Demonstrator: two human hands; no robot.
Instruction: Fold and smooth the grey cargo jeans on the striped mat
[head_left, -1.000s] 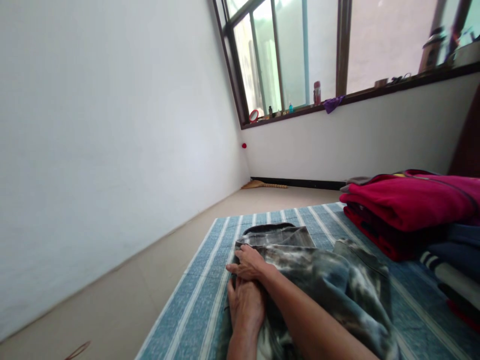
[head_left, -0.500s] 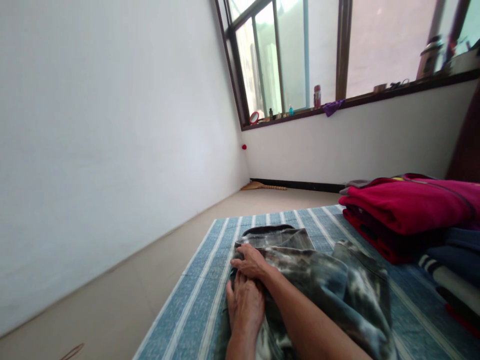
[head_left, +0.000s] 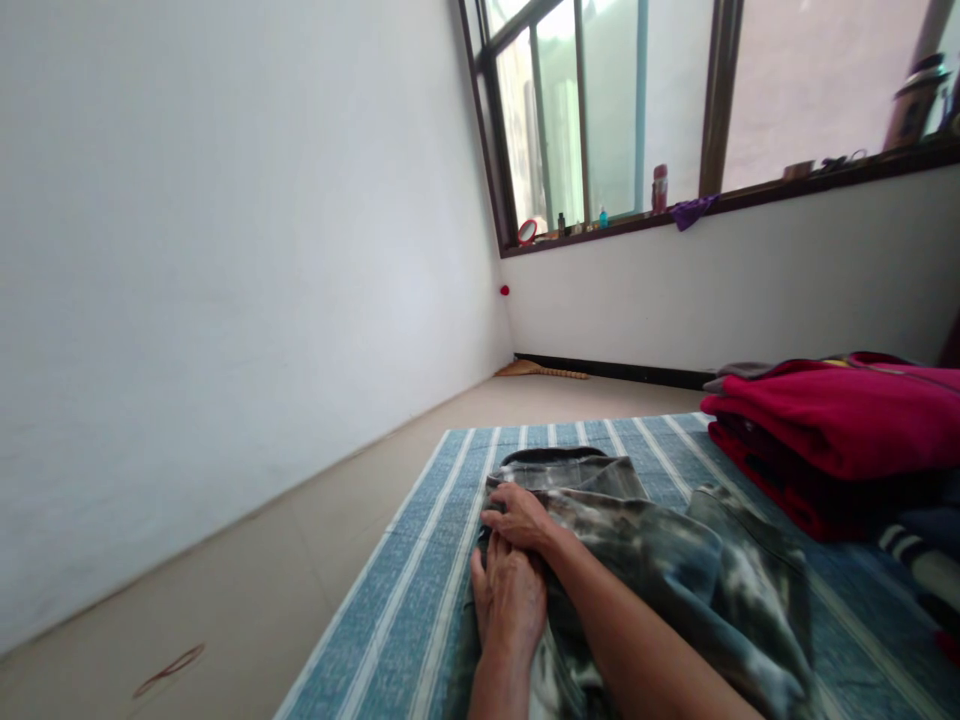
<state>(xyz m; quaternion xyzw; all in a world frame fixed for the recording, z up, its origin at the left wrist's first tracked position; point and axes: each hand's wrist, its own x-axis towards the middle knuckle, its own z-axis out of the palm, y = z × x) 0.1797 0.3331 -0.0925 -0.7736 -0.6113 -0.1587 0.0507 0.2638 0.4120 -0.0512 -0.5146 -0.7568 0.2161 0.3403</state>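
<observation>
A dark grey-green garment with cloudy white patches (head_left: 637, 540) lies partly folded on a blue striped cloth (head_left: 405, 580). Both hands press on its left edge. My left hand (head_left: 511, 592) rests flat with the fingers pointing away from me. Just beyond it, my right hand (head_left: 521, 517) reaches across from the right, its fingers spread over the fabric and touching my left fingertips. A dark curved band shows at the garment's far end. Its right part lies in loose, raised folds, and its near part is hidden under my forearms.
Folded clothes (head_left: 832, 420), red on top, are stacked on the right. Pale tiled floor (head_left: 262, 560) runs between the cloth and the white wall (head_left: 225, 250). A thin brown loop (head_left: 171, 670) lies there. Small bottles and a mirror (head_left: 527, 232) stand on the windowsill.
The view has turned slightly left, so everything sits further right and the loop on the floor shows more fully. My hands stay in the same place on the garment.
</observation>
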